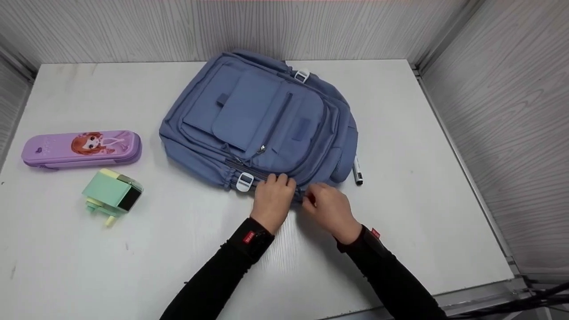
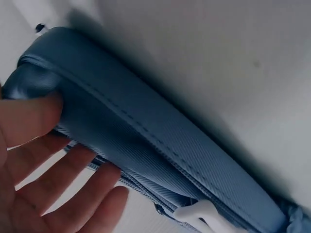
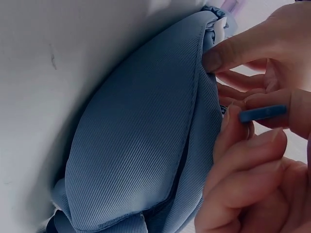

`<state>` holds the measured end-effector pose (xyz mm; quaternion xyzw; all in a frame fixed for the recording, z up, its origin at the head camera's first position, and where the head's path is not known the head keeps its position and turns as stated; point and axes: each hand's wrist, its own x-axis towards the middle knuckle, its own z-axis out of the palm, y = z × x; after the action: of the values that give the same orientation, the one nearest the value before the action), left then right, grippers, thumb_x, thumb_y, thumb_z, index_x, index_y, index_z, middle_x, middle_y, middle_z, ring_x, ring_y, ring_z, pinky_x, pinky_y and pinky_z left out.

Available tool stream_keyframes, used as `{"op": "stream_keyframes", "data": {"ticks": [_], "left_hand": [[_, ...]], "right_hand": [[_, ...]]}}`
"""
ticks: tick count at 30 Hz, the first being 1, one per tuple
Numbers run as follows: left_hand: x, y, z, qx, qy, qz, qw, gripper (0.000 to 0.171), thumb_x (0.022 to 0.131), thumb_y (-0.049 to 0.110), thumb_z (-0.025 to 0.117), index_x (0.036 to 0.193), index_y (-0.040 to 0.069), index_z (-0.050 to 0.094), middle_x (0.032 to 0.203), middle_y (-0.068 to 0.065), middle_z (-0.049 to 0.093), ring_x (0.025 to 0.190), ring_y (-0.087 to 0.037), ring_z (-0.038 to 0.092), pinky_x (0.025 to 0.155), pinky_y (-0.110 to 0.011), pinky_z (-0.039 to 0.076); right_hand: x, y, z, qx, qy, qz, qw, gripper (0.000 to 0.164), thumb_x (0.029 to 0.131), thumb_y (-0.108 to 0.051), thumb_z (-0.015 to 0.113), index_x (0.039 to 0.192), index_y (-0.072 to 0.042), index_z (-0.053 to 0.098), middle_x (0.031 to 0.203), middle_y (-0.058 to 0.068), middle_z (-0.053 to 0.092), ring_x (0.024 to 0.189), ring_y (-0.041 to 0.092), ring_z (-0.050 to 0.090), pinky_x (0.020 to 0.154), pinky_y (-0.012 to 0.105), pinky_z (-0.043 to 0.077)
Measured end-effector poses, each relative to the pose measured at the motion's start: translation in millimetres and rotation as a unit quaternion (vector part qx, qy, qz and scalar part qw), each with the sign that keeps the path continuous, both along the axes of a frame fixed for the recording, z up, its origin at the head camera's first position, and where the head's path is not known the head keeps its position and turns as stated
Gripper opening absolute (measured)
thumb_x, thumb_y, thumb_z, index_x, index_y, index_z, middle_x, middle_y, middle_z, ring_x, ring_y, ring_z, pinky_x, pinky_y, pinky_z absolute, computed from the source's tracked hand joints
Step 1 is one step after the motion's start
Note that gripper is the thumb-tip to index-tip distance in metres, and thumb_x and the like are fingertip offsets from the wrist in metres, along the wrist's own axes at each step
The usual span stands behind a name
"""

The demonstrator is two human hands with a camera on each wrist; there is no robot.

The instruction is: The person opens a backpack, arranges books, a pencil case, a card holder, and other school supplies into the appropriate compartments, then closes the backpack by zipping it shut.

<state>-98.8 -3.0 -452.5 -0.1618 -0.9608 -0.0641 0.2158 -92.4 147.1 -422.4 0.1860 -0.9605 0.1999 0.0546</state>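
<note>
A blue backpack [image 1: 249,111] lies front side up on the white table, tilted, with its near edge under both hands. At that edge my left hand [image 1: 274,200] holds the bag's fabric, thumb on one face and fingers on the other, close to a white strap buckle [image 1: 245,182]. Just to its right, my right hand [image 1: 330,209] pinches a small blue zipper pull [image 3: 262,113] between thumb and forefinger. A stretch of zipper [image 2: 138,187] shows along the bag's side in the left wrist view. How far the zipper is drawn is hidden.
On the left lie a purple pencil case [image 1: 82,150] with a printed doll figure and a green and yellow box-shaped object [image 1: 106,191] with a black face. A marker [image 1: 357,171] sticks out beside the backpack's right side. Wood-grain panels [image 1: 133,31] border the table.
</note>
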Motion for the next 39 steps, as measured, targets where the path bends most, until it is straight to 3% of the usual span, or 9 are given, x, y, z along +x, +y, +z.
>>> {"op": "stream_keyframes", "data": {"ticks": [11, 18, 28, 39], "left_hand": [[-4.1, -0.9, -6.4, -0.009, 0.057, -0.017, 0.9982, 0.007, 0.082, 0.018, 0.067, 0.078, 0.013, 0.07, 0.075, -0.003, 0.066, 0.067, -0.022, 0.061, 0.051, -0.032, 0.048], [-4.3, -4.7, -7.4, -0.003, 0.067, -0.02, 0.9975, 0.006, 0.08, 0.01, 0.067, 0.075, 0.013, 0.069, 0.074, -0.003, 0.066, 0.066, -0.022, 0.061, 0.05, -0.032, 0.048], [-1.1, -10.9, -8.0, -0.001, 0.04, -0.042, 0.9983, 0.006, 0.081, 0.011, 0.069, 0.085, 0.013, 0.073, 0.079, -0.003, 0.068, 0.068, -0.023, 0.063, 0.052, -0.032, 0.051], [0.5, -16.8, -9.1, 0.002, 0.053, -0.052, 0.9973, 0.007, 0.081, 0.009, 0.068, 0.085, 0.012, 0.073, 0.079, -0.003, 0.068, 0.068, -0.022, 0.062, 0.053, -0.032, 0.051]], "right_hand": [[-16.4, 21.7, 12.2, 0.008, 0.008, -0.011, 1.0, 0.011, 0.078, -0.005, 0.062, 0.069, -0.007, 0.058, 0.065, 0.006, 0.057, 0.055, 0.02, 0.053, 0.05, 0.035, 0.044], [-34.2, 42.0, 23.4, 0.022, -0.029, -0.047, 0.998, 0.007, 0.082, -0.008, 0.059, 0.076, -0.007, 0.063, 0.073, 0.006, 0.063, 0.064, 0.022, 0.059, 0.055, 0.037, 0.047], [-84.6, 67.2, 36.7, 0.059, -0.029, -0.077, 0.995, 0.011, 0.086, -0.014, 0.059, 0.082, -0.005, 0.064, 0.08, 0.012, 0.066, 0.072, 0.03, 0.064, 0.06, 0.047, 0.05], [-136.7, 82.7, 39.9, 0.078, -0.024, -0.108, 0.991, 0.015, 0.092, -0.013, 0.054, 0.088, -0.001, 0.063, 0.088, 0.018, 0.066, 0.079, 0.037, 0.065, 0.066, 0.054, 0.052]]}}
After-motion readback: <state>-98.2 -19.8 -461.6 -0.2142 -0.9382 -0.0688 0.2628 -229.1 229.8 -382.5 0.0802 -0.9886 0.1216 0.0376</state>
